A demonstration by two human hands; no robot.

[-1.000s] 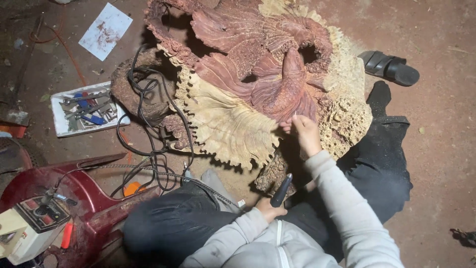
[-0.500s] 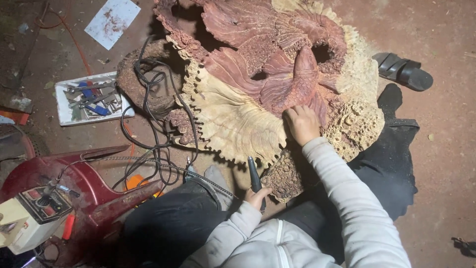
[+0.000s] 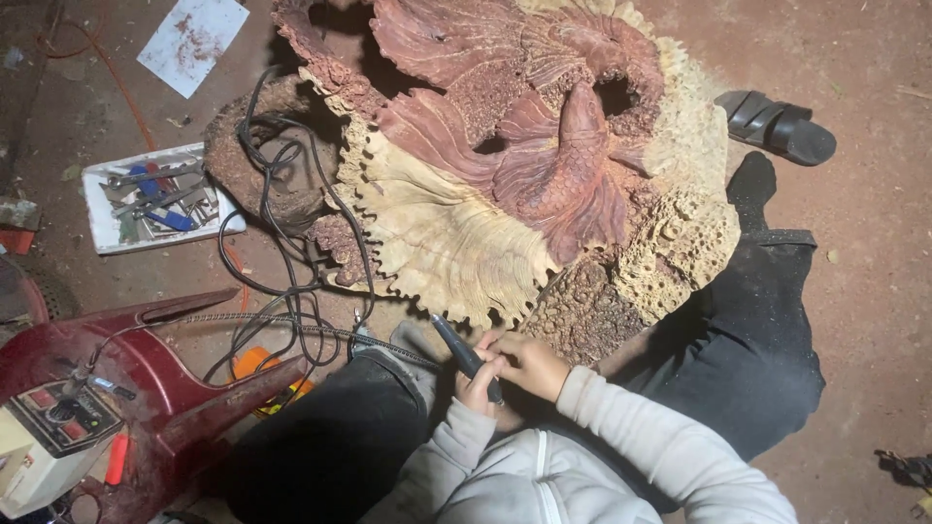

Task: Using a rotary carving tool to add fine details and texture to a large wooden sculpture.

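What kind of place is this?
Probably a woodcarver's workshop with a dirt floor: a big carved wood sculpture, a tray of tools, and a rotary tool in the person's hands.

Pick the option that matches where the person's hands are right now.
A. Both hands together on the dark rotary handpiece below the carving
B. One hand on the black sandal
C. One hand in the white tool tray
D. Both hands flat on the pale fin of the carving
A: the left hand and right hand meet on the dark handpiece, just below the wooden fish carving and not touching it.
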